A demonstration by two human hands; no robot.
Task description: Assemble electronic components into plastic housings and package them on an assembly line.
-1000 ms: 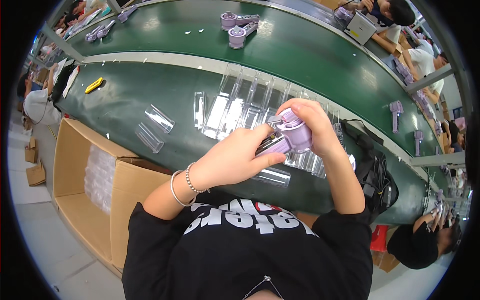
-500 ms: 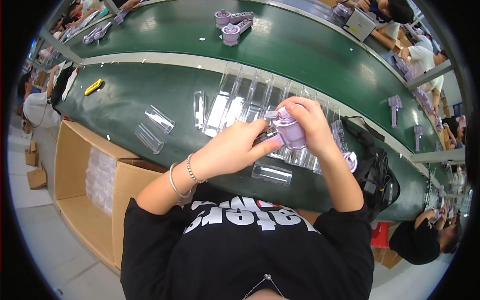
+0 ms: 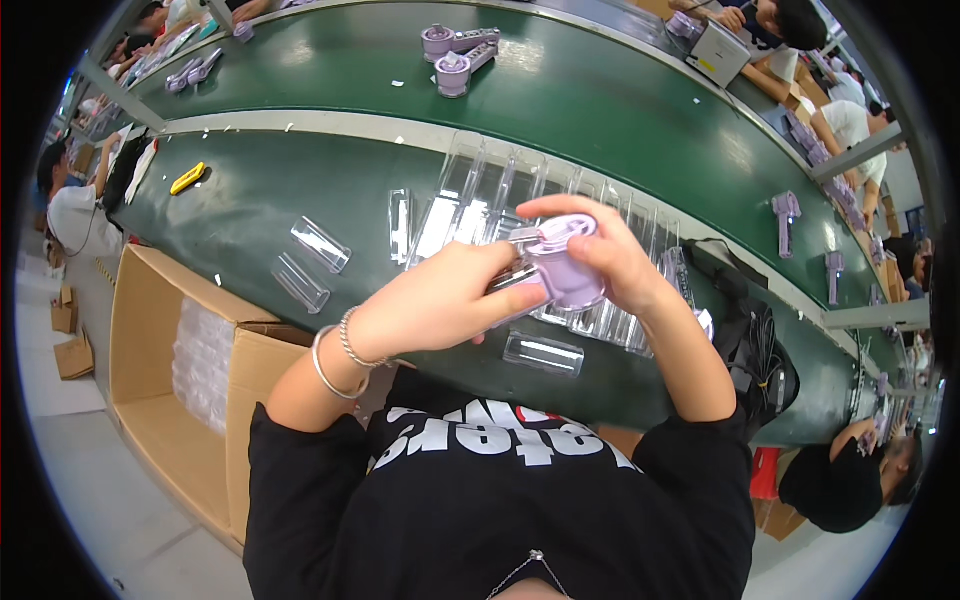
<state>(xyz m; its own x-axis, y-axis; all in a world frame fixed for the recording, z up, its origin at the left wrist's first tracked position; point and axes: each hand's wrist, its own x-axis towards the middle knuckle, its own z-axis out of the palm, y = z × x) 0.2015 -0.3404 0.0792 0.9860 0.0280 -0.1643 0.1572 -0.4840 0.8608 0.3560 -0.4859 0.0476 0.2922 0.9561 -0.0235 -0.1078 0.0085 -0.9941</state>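
Observation:
Above the near table I hold a lilac plastic device (image 3: pixel 572 280) with a round, cup-shaped head and a flat handle. Its handle is gripped in my left hand (image 3: pixel 455 292), thumb on top, and the palm hides part of it. My right hand (image 3: pixel 622 262) is around the head, its thumb on the top rim and its forefinger reaching over the far side. A small pale tab sticks out from the head's top toward the left. Behind and under the device lies a row of clear plastic cases (image 3: pixel 470 200). One loose clear case (image 3: pixel 543 353) lies just below my hands.
Several other clear cases (image 3: pixel 321 244) lie to the left, near a yellow cutter (image 3: pixel 187 178). An open cardboard box (image 3: pixel 240 400) holding clear plastic stands at lower left. Black bag and cables (image 3: pixel 760 350) are at right. Similar lilac devices (image 3: pixel 453 75) sit on the green belt (image 3: pixel 330 70).
Both hands have shifted slightly left with the lilac device, and its head has tilted so more of its top shows. My right thumb has come onto the top rim.

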